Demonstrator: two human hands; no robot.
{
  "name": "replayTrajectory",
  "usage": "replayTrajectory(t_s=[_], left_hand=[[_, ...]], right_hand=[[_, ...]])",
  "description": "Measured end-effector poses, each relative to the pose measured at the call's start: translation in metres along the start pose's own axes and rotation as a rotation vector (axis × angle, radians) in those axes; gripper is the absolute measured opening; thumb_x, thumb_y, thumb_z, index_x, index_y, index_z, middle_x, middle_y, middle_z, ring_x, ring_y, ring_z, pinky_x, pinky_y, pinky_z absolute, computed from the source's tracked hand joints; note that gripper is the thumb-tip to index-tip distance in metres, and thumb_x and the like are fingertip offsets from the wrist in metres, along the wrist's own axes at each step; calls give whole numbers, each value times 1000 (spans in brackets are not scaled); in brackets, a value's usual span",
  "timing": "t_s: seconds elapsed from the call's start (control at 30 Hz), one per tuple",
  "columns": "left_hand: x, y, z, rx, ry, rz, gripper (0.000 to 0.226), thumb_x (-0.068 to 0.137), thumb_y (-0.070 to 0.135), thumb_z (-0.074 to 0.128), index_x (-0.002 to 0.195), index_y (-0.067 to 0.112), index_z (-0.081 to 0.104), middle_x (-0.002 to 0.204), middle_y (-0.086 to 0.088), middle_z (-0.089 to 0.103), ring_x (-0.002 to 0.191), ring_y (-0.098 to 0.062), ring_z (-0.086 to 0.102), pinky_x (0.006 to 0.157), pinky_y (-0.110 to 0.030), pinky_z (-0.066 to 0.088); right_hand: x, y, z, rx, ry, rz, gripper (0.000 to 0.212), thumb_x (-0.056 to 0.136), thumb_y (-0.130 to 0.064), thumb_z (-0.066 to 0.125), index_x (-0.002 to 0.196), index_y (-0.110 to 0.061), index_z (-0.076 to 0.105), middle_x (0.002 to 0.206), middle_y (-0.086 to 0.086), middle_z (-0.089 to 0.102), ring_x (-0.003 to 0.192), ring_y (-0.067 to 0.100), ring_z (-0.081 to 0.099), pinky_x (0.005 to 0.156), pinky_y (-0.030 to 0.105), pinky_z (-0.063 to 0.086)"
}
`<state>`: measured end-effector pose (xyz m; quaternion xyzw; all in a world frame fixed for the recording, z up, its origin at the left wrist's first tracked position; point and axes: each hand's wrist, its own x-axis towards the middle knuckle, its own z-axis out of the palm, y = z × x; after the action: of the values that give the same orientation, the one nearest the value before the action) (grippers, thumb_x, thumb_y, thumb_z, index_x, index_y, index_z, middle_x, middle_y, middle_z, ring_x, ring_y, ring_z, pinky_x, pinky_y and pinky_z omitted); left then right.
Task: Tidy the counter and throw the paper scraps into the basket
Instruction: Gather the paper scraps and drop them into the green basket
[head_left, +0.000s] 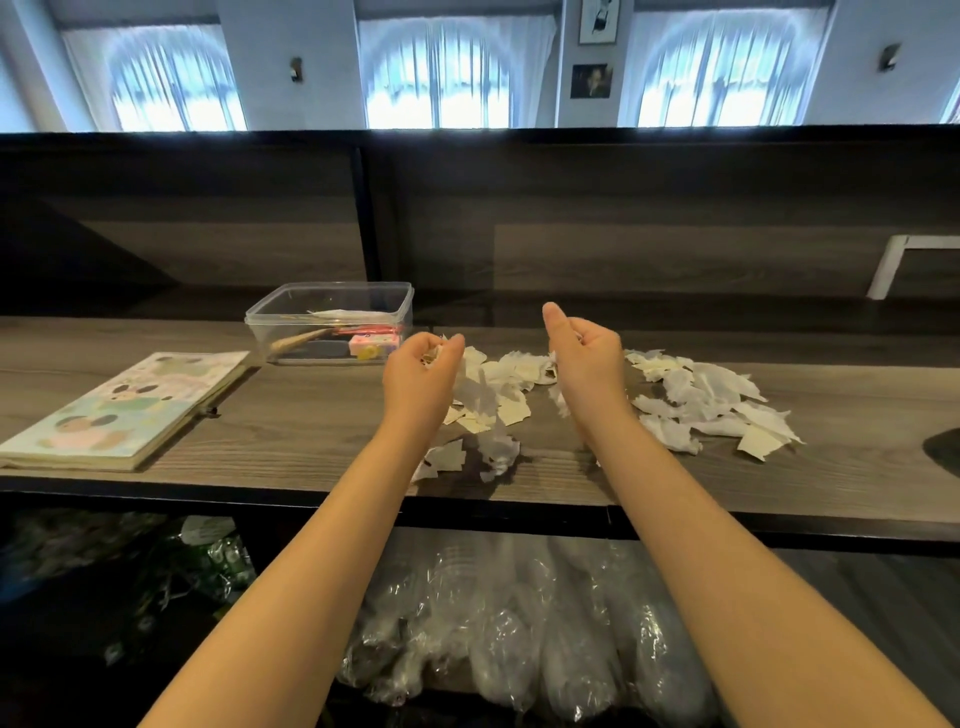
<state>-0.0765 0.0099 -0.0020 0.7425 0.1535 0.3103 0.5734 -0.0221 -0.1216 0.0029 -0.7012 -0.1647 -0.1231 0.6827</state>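
Torn white and cream paper scraps (696, 400) lie scattered across the middle and right of the wooden counter (311, 415). My left hand (421, 371) hovers above the left end of the pile with its fingers curled around a few paper scraps. My right hand (587, 358) is raised over the middle of the pile, fingers curled, thumb up; a bit of paper seems pinched in it. Several scraps (488, 400) hang blurred in the air between and below the hands. No basket shows in the head view.
A clear plastic box (332, 322) holding small stationery stands at the back left. A pastel notebook (124, 410) lies at the left front edge. Under the counter are clear plastic bags (519, 623) and dark bags (104, 597). A dark wall panel rises behind.
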Motion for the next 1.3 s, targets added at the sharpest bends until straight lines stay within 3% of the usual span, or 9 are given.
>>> replayTrajectory(t_s=[0.33,0.47,0.57,0.7,0.77,0.93,1.1,1.2,1.3], left_hand=[[-10,10,-28,-139,39,51,29,92,27,54,65,16,50,62,3,47,59,-9,42,58,-22,37],[-10,4,-39,-220,107,17,32,90,28,56,60,18,48,63,2,46,65,-12,43,63,-28,39],[-11,4,-46,-294,122,-12,31,92,24,53,62,17,47,60,1,45,56,-10,40,54,-23,36],[-8,7,-51,-319,123,-34,29,92,27,53,65,18,51,65,-1,50,63,-14,46,59,-28,40],[-6,9,-53,-328,129,-41,28,92,27,54,66,18,51,65,-1,49,63,-14,45,59,-27,40],[0,5,-59,-324,151,-56,32,93,25,54,62,19,49,59,3,45,54,-9,39,51,-22,34],[1,-10,-55,-211,144,-79,31,91,23,54,62,17,48,58,3,44,55,-9,39,53,-21,35],[6,-27,-54,51,58,-45,15,90,22,55,77,16,61,79,1,58,76,-15,53,71,-30,44],[8,-42,-54,334,-52,-2,19,91,22,55,103,13,66,108,-4,64,104,-21,57,85,-31,45]], right_hand=[[-23,-25,31,-11,-113,-104,47,93,-36,52,59,-5,46,53,8,32,51,16,29,53,27,30],[-33,-23,34,18,-175,-90,42,93,-31,55,58,-12,40,52,-1,34,46,5,29,50,23,31],[-41,-15,34,-76,-402,-65,12,90,-30,60,85,-19,60,76,-6,57,55,-1,40,56,18,39],[-43,1,51,-265,-631,20,49,81,-27,72,127,-21,55,120,-10,57,97,2,56,78,16,48],[-44,8,58,-406,-657,63,47,80,-28,73,124,-18,59,117,-2,62,101,13,57,86,28,48],[-43,26,61,-554,-646,43,19,86,-19,66,90,-2,71,81,18,67,72,20,55,70,36,49],[-40,25,61,-442,-559,49,12,86,-19,65,78,-14,70,80,5,67,78,15,55,67,27,43],[-36,29,57,-609,-550,-8,32,87,-19,61,58,-23,49,60,-6,49,68,18,47,54,27,33],[-34,35,47,-807,-611,-39,11,88,-29,59,81,-23,65,83,-2,64,82,22,58,67,30,49]])
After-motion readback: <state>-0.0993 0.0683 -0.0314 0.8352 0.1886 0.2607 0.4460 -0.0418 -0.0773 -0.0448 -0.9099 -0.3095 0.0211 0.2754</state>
